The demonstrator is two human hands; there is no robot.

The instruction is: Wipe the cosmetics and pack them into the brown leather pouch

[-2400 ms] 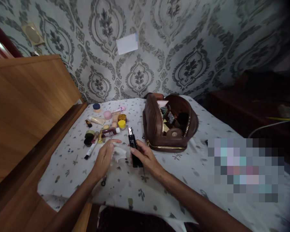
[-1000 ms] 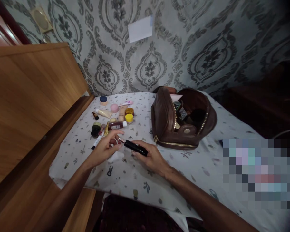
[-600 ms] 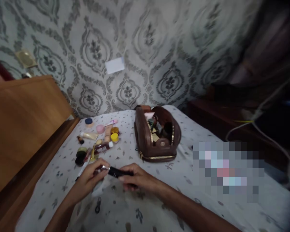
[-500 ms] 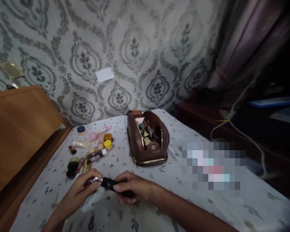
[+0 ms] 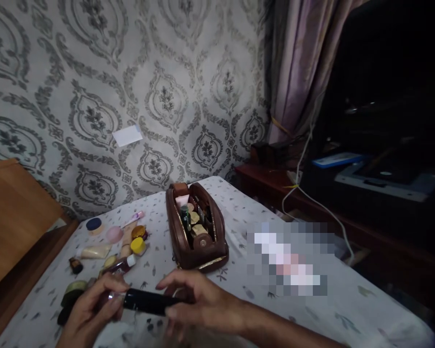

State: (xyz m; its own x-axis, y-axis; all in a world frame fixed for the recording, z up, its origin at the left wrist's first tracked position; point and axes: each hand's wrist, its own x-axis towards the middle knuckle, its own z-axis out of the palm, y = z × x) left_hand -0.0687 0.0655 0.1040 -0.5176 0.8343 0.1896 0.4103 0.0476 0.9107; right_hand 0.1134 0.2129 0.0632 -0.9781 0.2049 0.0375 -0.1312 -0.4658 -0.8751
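Note:
A slim black cosmetic tube (image 5: pixel 145 300) with a shiny silvery end lies across between my hands, above the cloth. My left hand (image 5: pixel 92 307) pinches the silvery end between thumb and fingers. At the other end, my right hand (image 5: pixel 206 307) holds the black part loosely, its index finger raised off the tube. Beyond my hands stands an unzipped brown leather bag (image 5: pixel 217 256) with several small bottles and packets inside. Near my left hand lie a dark red bottle with a white cap (image 5: pixel 121 266), a yellow-lidded jar (image 5: pixel 138 246) and a dark green round container (image 5: pixel 72 292).
A cream tube (image 5: pixel 96 251), a blue-lidded jar (image 5: pixel 94 225) and a pink round item (image 5: pixel 114 235) lie at the left on the patterned white cloth (image 5: pixel 239 295). A wooden board (image 5: pixel 18 212) borders the left side. A white cable (image 5: pixel 321 208) hangs at the right.
The view has swung right, so the bag and cosmetics appear further left. My right hand's grip on the tube has loosened, with more of the black part showing.

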